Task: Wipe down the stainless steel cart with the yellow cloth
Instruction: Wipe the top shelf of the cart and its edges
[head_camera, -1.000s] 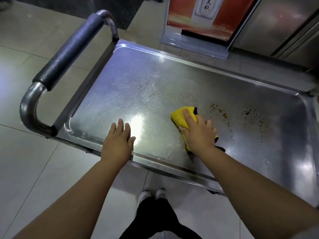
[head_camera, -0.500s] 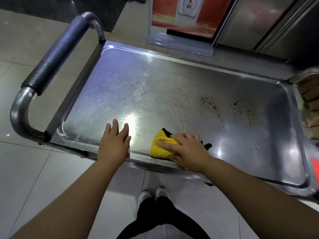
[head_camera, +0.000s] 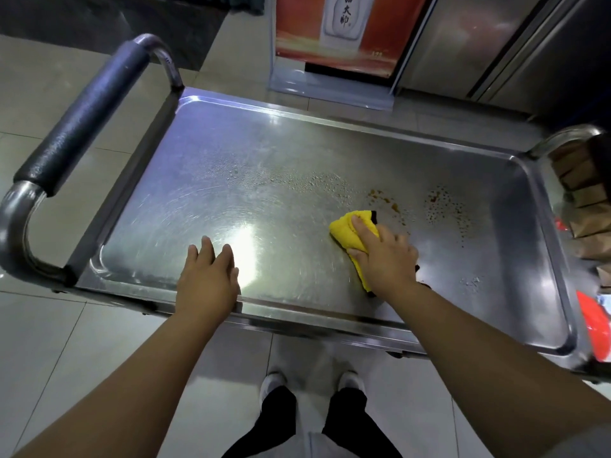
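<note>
The stainless steel cart's tray top [head_camera: 264, 153] fills the middle of the view, with a black-padded push handle [head_camera: 82, 120] on its left end. A folded yellow cloth [head_camera: 344, 229] with a black edge lies on the tray right of centre. My right hand [head_camera: 386, 259] grips it and presses it to the steel. Brown stains [head_camera: 383, 198] and a speckled brown patch [head_camera: 443, 206] lie just beyond and to the right of the cloth. Water droplets [head_camera: 297, 180] dot the middle. My left hand [head_camera: 208, 279] rests flat on the tray by the near rim.
A red and white poster stand [head_camera: 334, 44] and steel cabinet doors [head_camera: 496, 44] stand behind the cart. Brown paper items [head_camera: 585, 193] and a red object [head_camera: 591, 325] sit past its right end. My white shoes [head_camera: 274, 381] are on the tiled floor below the near rim.
My right hand slid the cloth back to the near rim, then pushed it forward and right again toward the brown stains. My left hand stayed put.
</note>
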